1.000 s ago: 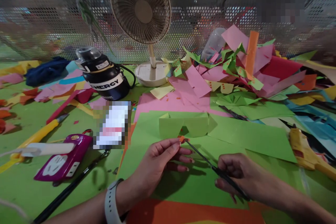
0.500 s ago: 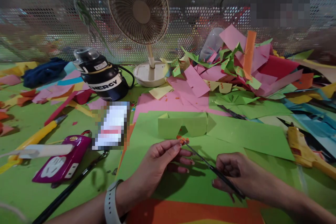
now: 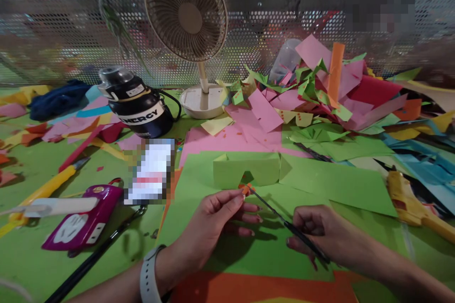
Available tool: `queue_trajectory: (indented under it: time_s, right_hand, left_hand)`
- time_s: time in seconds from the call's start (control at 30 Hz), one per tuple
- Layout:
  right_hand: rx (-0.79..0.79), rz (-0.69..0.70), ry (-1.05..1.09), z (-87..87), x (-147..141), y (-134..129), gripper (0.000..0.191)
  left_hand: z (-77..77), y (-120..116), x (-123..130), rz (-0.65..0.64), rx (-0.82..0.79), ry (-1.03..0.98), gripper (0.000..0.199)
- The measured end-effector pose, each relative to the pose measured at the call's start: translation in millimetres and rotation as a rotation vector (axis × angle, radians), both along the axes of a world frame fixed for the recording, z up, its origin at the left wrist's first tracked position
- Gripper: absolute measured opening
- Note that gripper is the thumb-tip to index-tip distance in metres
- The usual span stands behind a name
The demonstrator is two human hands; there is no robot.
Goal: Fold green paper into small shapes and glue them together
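My left hand [image 3: 218, 220] pinches a small orange piece of paper [image 3: 246, 189] between thumb and forefinger, its other fingers spread below. My right hand [image 3: 318, 232] is closed around the dark handles of slim scissors [image 3: 282, 218], seen almost edge-on. Their narrow tips reach the orange piece, and how far the blades are apart cannot be told. Just behind the fingertips a folded light-green paper strip [image 3: 263, 170] stands upright, with a notch in its lower edge. Both hands are above green paper sheets [image 3: 284, 258].
A fan [image 3: 202, 104] and black bottle [image 3: 142, 109] stand at the back. Paper scraps [image 3: 284, 99] are heaped back right. A yellow glue gun [image 3: 403, 196] lies right, another pair of dark scissors [image 3: 311, 151] behind. At left are a phone [image 3: 151, 170], purple device [image 3: 83, 218] and yellow-handled tool [image 3: 50, 187].
The scissor tips and the orange piece have shifted very slightly against each other. Both hands keep their grips, and the whole view has moved a little.
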State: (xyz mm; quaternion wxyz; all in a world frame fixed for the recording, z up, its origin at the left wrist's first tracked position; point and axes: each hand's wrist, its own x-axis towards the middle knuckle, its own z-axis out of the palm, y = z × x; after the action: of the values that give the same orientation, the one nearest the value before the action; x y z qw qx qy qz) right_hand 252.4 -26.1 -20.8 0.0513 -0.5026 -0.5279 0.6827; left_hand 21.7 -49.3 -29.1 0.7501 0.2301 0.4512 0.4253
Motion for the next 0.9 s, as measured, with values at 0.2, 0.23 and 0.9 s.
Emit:
queue_trajectory:
  time_s: [0.2,0.23,0.9]
  right_hand:
    - [0.005,-0.004,-0.004,0.1,0.5,0.3,0.043]
    - [0.003,-0.005,-0.002,-0.1,0.9,0.5,0.043]
    - [-0.002,0.027,0.009,2.8,-2.1,-2.7,0.044]
  left_hand:
    - [1.6,0.5,1.0,0.006,-0.008,0.01,0.02]
    - [1.6,0.3,0.8,0.003,-0.007,0.012,0.02]
    - [-2.3,-0.4,1.1,-0.002,0.001,-0.016,0.022]
